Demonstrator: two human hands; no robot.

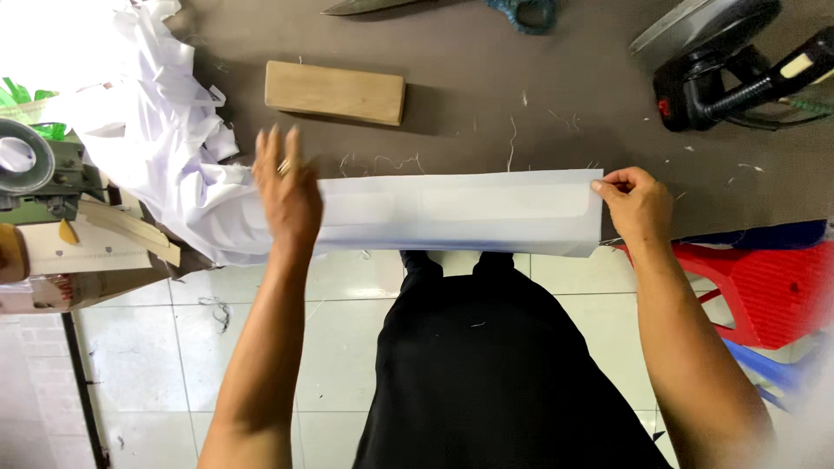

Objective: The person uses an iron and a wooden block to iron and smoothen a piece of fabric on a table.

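Note:
A long strip of white fabric (460,211) lies stretched along the near edge of a dark brown table (539,130). My left hand (287,195) lies flat on the strip's left part, fingers spread, a ring on one finger. My right hand (637,204) pinches the strip's right end between thumb and fingers. The strip runs on to the left into a bunched heap of white cloth (169,130).
A wooden block (335,91) sits behind the strip. Scissors (512,10) lie at the far edge, an iron (721,61) at the far right. A sewing machine (43,182) stands at the left. Red and blue plastic stools (764,287) stand by my right arm.

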